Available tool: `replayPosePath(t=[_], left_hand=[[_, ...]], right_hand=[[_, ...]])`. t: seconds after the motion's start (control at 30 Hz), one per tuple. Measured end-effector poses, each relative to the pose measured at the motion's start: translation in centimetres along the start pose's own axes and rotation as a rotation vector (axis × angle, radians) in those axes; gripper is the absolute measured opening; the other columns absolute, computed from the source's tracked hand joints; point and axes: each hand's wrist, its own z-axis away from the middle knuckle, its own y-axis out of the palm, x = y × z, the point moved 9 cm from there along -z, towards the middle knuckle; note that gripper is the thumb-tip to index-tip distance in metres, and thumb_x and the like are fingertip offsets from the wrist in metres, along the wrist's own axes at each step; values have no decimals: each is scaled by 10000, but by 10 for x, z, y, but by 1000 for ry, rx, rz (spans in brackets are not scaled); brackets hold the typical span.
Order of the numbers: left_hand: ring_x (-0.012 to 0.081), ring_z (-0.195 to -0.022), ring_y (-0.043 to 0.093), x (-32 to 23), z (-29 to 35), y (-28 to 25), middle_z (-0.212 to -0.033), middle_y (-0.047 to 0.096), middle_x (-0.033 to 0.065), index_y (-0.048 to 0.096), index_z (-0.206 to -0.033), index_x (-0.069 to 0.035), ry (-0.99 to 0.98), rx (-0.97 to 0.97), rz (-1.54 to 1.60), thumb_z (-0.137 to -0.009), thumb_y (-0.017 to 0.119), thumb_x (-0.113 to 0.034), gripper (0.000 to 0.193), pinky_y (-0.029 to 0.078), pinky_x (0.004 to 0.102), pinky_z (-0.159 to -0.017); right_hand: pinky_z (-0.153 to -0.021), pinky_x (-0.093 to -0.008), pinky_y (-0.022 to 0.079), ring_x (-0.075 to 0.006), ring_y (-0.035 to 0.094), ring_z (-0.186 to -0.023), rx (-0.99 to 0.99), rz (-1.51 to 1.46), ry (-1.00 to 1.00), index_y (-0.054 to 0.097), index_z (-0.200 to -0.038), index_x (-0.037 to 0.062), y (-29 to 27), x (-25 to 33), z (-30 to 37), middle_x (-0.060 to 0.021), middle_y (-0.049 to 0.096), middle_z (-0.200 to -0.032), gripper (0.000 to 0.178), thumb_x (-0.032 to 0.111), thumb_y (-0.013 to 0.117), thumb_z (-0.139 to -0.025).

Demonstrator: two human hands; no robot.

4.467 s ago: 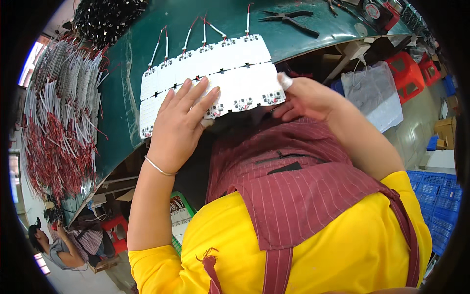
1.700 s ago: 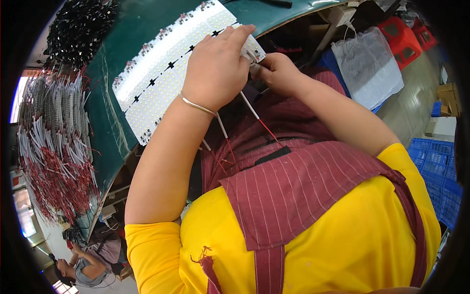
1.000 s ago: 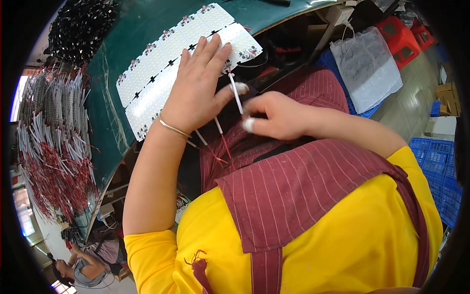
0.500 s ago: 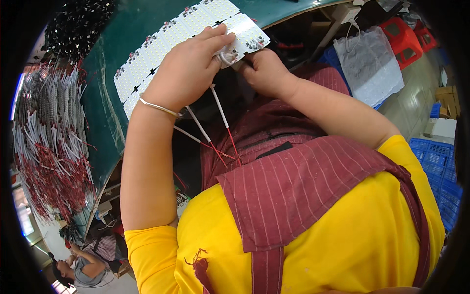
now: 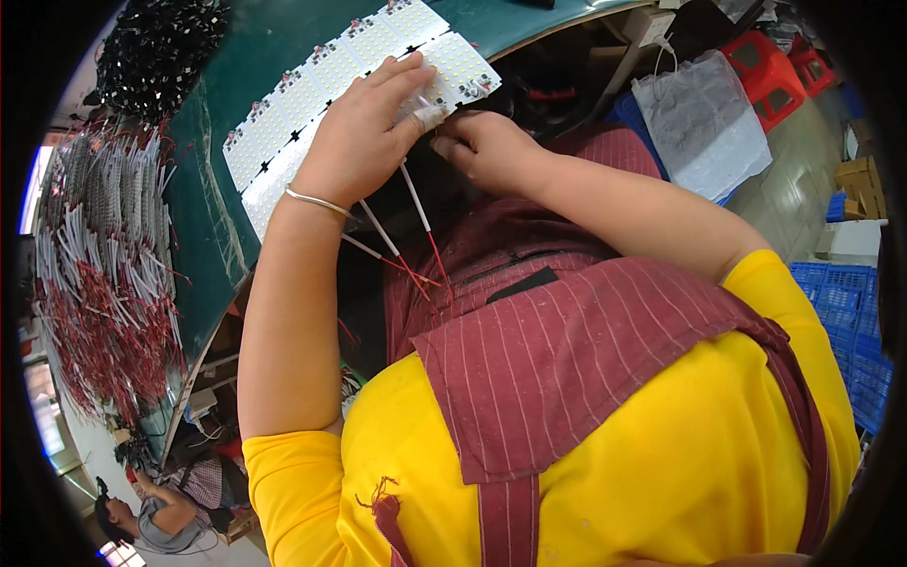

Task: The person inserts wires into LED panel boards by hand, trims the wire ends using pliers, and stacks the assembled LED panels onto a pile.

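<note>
A white sheet of joined LED boards (image 5: 326, 80), dotted with small yellowish chips, lies slanted at the table's near edge. My left hand (image 5: 364, 123) grips it near its right end, fingers stretched over the top face and thumb at the near edge. Something white wraps or lies by that thumb. Just below the sheet's right end, my right hand (image 5: 491, 151) is closed with curled fingers; whatever it pinches is hidden. White-sleeved leads (image 5: 414, 194) with bare red wire ends hang below my left hand, over the dark red striped apron (image 5: 586, 350).
The green table (image 5: 203, 123) carries a thick bundle of white-and-red leads (image 5: 104, 265) at left and a black heap of small parts (image 5: 161, 57) behind it. At right are a plastic-covered stack (image 5: 704, 118), red stools (image 5: 765, 80) and blue crates (image 5: 846, 307). Another person (image 5: 170, 520) sits at lower left.
The right end of the LED sheet has shifted slightly left and down, along with my left hand. My right hand has drawn left and down, away from the sheet's corner.
</note>
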Motion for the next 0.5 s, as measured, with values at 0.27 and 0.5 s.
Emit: replayPosePath(t=[0.27, 0.5], left_hand=[[332, -1477, 402, 23, 16, -17, -1479, 573, 114, 624, -1380, -108, -144, -127, 386, -919, 629, -82, 462, 320, 412, -1204], [421, -1511, 298, 1, 52, -8, -1596, 414, 120, 515, -1473, -175, -100, 21, -188, -838, 734, -183, 672, 216, 582, -1220]], right_hand=[[-808, -390, 543, -302, 680, -847, 169, -285, 420, 716, -1064, 28, 36, -43, 27, -156, 723, -928, 406, 404, 567, -1022], [-841, -280, 521, -126, 639, -874, 602, -865, 370, 725, -1195, 55, 52, 31, 59, -27, 721, -946, 350, 337, 677, -993]])
